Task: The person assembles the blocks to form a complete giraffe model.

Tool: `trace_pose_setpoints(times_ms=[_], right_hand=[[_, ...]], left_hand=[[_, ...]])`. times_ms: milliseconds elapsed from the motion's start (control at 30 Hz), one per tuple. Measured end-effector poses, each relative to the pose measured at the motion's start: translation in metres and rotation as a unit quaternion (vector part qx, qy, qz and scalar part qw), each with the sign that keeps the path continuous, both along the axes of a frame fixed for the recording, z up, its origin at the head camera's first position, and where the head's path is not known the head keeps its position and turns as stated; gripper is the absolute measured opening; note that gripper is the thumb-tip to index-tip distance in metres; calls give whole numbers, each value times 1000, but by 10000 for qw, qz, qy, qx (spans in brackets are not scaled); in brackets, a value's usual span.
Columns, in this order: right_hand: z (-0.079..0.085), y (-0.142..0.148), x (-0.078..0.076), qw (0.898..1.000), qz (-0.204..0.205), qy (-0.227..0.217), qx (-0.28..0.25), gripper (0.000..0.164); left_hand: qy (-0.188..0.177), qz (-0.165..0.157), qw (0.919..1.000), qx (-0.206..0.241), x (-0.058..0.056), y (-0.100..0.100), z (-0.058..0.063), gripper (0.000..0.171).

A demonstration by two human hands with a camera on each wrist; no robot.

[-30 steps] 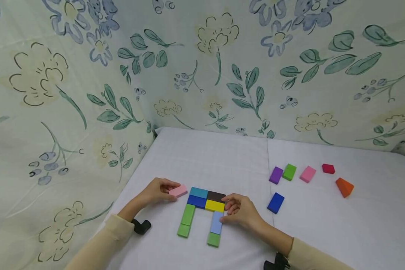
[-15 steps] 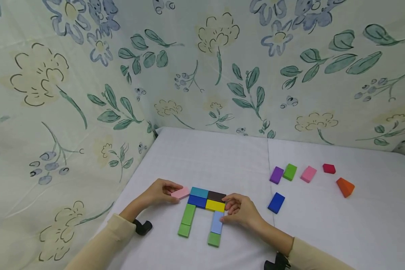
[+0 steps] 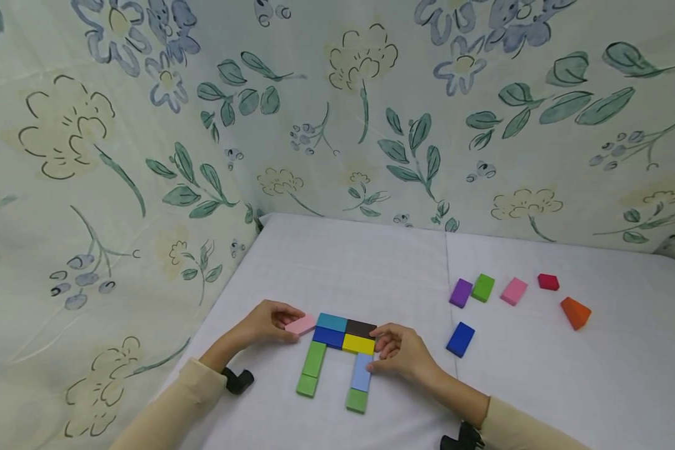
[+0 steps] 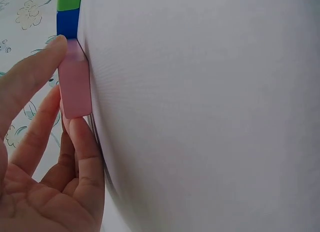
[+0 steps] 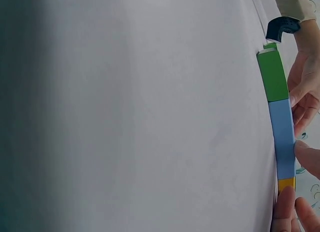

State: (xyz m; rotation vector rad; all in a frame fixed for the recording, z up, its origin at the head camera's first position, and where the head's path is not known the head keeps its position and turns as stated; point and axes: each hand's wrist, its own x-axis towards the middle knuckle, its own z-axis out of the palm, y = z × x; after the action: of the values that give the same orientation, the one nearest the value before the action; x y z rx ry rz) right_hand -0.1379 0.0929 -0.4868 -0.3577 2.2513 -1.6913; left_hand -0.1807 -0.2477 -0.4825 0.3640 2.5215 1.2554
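Observation:
In the head view my left hand (image 3: 272, 323) pinches a pink block (image 3: 300, 325), whose right end meets the left side of a flat block figure. The left wrist view has the thumb and fingertips on this pink block (image 4: 76, 89), with a blue block (image 4: 67, 24) just beyond. A teal block (image 3: 332, 322) and a dark brown one (image 3: 361, 327) top the figure, over a blue and a yellow block (image 3: 358, 343). Green blocks (image 3: 314, 359) form one leg; a light blue block (image 3: 361, 372) and a green one form the other. My right hand (image 3: 407, 353) rests against the right side, thumb by the light blue block.
Loose blocks lie to the right on the white cloth (image 3: 371, 250): purple (image 3: 460, 292), green (image 3: 483, 288), pink (image 3: 514, 291), red (image 3: 548, 282), orange (image 3: 576, 313) and blue (image 3: 460, 339). A floral curtain (image 3: 343, 125) stands behind and at the left.
My left hand has shifted slightly to the right with the pink block, closing the gap to the figure, then stays put. The right hand has not visibly moved.

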Motion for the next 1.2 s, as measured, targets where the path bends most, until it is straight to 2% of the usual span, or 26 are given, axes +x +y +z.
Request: trace_pose_setpoints(times_ms=[1033, 1200], right_hand=[[0, 0, 0, 10000, 7, 22, 25, 53], [0, 0, -1, 10000, 23, -27, -21, 53]], left_hand=[[76, -229, 9996, -171, 0, -1, 0, 48], [48, -347, 9992, -200, 0, -1, 3, 48]])
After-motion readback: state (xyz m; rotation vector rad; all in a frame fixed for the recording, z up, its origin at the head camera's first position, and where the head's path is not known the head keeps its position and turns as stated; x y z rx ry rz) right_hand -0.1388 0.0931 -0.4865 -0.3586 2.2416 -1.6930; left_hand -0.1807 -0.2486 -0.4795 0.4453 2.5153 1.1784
